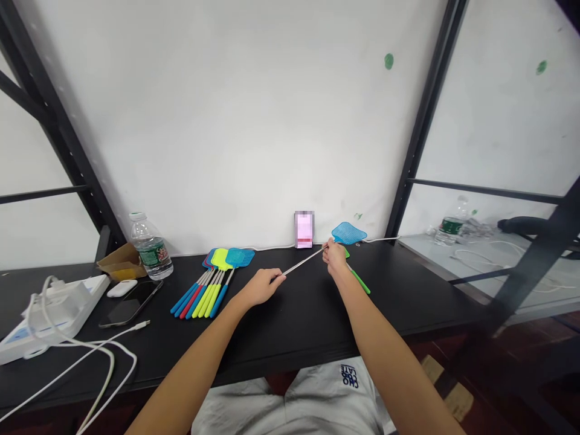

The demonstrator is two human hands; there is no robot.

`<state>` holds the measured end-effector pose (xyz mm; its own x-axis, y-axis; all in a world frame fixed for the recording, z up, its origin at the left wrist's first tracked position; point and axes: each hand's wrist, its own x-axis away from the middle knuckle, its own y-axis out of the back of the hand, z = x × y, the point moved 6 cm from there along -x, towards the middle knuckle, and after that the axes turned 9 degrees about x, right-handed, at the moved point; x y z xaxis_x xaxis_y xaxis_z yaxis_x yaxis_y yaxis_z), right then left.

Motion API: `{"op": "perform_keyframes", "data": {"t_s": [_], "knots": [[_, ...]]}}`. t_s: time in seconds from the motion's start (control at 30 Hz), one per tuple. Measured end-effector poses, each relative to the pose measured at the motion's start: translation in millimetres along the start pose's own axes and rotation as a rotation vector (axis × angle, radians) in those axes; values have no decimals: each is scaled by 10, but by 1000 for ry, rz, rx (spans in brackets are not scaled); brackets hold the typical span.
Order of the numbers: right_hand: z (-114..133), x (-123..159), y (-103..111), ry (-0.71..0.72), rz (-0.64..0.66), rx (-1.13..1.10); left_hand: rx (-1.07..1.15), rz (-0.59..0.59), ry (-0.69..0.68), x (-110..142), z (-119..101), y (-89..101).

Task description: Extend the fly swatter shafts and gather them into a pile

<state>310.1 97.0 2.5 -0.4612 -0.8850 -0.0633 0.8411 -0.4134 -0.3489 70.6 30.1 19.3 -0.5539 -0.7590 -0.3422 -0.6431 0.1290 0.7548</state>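
A blue fly swatter (348, 232) is stretched between my two hands above the black table. My left hand (263, 286) is closed around its lower end, and the grip there is hidden by my fingers. My right hand (334, 256) pinches the thin metal rod just below the blue mesh head. Under my right wrist lies a green fly swatter (360, 281) on the table, partly covered by the arm. Left of my hands, several fly swatters (209, 301) with blue, red and yellow handles lie fanned side by side, their heads overlapping toward the wall.
A phone with a lit screen (304, 229) leans on the wall. To the left are a water bottle (154, 254), a cardboard box (121, 263), a dark phone (131, 304), a white case (122, 288) and a power strip (67, 320) with white cables. Black metal posts (423, 115) flank the table.
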Motion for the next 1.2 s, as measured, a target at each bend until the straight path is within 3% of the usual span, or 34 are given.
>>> {"op": "perform_keyframes", "data": {"t_s": [0.3, 0.4, 0.63, 0.83, 1.0, 1.2], "knots": [[56, -94, 237, 1, -167, 6, 438, 332, 248, 168, 103, 85], [47, -108, 270, -3, -180, -9, 486, 372, 263, 196, 124, 107], [20, -96, 285, -25, -168, -53, 316, 258, 246, 151, 297, 155], [53, -115, 411, -47, -273, -116, 217, 172, 265, 130, 344, 272], [49, -189, 626, -53, -464, -43, -10, 86, 312, 127, 510, 373], [-40, -242, 665, -49, -479, -2, -179, 11, 258, 123, 578, 396]]}}
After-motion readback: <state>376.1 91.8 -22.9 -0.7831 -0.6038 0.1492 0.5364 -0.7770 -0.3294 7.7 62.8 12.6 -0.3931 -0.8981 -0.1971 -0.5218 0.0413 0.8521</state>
